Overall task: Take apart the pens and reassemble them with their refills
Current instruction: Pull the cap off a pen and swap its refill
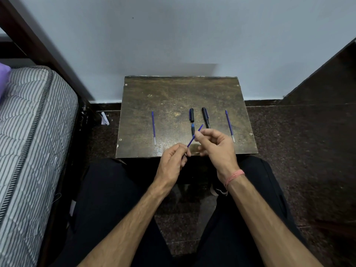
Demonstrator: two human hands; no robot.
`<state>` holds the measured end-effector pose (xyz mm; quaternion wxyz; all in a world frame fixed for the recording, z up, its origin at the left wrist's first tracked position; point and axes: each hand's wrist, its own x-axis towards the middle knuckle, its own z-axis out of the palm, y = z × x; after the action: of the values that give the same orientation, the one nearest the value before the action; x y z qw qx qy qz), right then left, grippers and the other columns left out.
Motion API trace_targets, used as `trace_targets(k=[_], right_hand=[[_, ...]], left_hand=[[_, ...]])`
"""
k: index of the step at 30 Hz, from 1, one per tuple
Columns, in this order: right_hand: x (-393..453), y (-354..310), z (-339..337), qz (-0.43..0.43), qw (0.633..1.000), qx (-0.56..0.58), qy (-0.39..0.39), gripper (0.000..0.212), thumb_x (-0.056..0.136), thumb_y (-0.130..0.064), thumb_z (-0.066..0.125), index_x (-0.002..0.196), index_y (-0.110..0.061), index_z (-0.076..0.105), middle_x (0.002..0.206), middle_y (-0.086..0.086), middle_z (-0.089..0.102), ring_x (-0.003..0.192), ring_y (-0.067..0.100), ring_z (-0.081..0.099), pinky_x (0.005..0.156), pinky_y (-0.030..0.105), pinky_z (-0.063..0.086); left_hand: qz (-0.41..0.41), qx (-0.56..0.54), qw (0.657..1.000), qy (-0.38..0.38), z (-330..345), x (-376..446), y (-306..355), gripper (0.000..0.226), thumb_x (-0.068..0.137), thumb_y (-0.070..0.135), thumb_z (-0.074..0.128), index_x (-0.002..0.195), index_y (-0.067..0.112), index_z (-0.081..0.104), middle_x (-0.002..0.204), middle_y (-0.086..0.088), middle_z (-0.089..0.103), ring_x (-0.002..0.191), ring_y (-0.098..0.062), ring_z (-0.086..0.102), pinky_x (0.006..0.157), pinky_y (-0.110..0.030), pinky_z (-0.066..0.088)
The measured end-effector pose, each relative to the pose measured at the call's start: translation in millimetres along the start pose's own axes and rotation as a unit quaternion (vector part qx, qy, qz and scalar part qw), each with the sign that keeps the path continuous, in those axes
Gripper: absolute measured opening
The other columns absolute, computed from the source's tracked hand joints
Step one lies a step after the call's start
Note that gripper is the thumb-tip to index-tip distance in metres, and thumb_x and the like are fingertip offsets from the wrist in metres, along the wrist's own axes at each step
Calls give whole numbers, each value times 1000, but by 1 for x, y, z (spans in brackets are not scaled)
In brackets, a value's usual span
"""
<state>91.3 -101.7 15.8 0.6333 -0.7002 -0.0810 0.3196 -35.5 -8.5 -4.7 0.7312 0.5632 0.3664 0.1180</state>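
Observation:
Over the near edge of the small wooden table [173, 93], my left hand [172, 162] pinches the lower end of a blue refill [192, 140]. My right hand [215, 145] pinches the same refill higher up, and its tip sticks out past my fingers. A black pen cap [191, 115] lies at the table's middle, with a short blue and black pen piece [192, 129] just below it. A whole black pen [206, 117] lies to their right. Two more blue refills lie flat, one at the left [153, 127] and one at the right [229, 125].
The table stands against a pale wall. A striped mattress [28, 141] is at my left and dark stone floor [298, 151] at my right. My knees in black trousers sit under the table's near edge. A scrap of white paper [105, 118] lies on the floor.

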Motion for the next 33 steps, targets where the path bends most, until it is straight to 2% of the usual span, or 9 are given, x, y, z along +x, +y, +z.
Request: trace_targets(k=[4, 9, 15, 19, 22, 26, 30, 33], right_hand=[[-2, 8, 7, 8, 997, -55, -51, 18, 94, -16, 86, 109, -8, 81, 80, -2, 80, 70, 4, 74, 59, 17, 53], [4, 3, 2, -5, 1000, 2, -24, 12, 95, -14, 85, 105, -9, 80, 80, -1, 80, 71, 9, 77, 59, 17, 55], [0, 9, 6, -14, 995, -63, -80, 14, 94, -17, 86, 109, -19, 84, 87, 3, 81, 78, 11, 74, 65, 19, 55], [5, 7, 4, -23, 998, -22, -60, 13, 97, -10, 82, 108, -17, 84, 82, -2, 79, 73, 7, 75, 63, 17, 55], [3, 10, 5, -22, 995, -49, -84, 12, 99, -14, 81, 108, -20, 84, 80, -3, 79, 71, 4, 72, 63, 17, 54], [2, 12, 7, -10, 996, -50, -79, 13, 96, -18, 84, 109, -20, 85, 85, 1, 81, 73, 6, 73, 64, 18, 54], [2, 11, 7, 1, 998, -33, -62, 24, 93, -19, 88, 115, -15, 81, 95, 11, 84, 78, 13, 74, 65, 20, 55], [1, 11, 5, 1, 998, -31, -50, 28, 91, -18, 90, 115, -11, 76, 89, 7, 84, 75, 11, 76, 63, 20, 56]], left_hand=[[-9, -16, 1000, 11, 1, 1, 2, 43, 119, 19, 49, 80, 19, 65, 53, 11, 45, 41, 1, 33, 41, -12, 27], [-10, -2, 1000, 7, 0, -1, 5, 42, 116, 14, 49, 78, 20, 65, 55, 7, 43, 43, 1, 33, 42, -12, 26], [-11, -17, 1000, 13, 2, -1, 7, 41, 119, 12, 46, 82, 16, 63, 53, 11, 45, 41, 1, 37, 44, -9, 30], [-9, 0, 1000, 9, 1, -2, 7, 39, 117, 11, 48, 82, 17, 64, 55, 9, 44, 42, 1, 37, 44, -9, 30], [-13, -2, 1000, 9, 1, -2, 6, 41, 118, 13, 47, 81, 18, 64, 53, 12, 46, 40, 2, 37, 43, -8, 30], [-12, -8, 1000, 10, 2, -1, 7, 41, 120, 14, 46, 83, 15, 63, 52, 14, 47, 40, 2, 38, 43, -8, 31], [-12, -8, 1000, 7, 4, -3, 8, 40, 121, 13, 46, 84, 13, 62, 53, 11, 44, 39, 2, 35, 43, -8, 28], [-10, -6, 1000, 5, 5, -3, 9, 38, 120, 12, 46, 85, 11, 62, 54, 9, 44, 40, 2, 35, 43, -8, 29]])
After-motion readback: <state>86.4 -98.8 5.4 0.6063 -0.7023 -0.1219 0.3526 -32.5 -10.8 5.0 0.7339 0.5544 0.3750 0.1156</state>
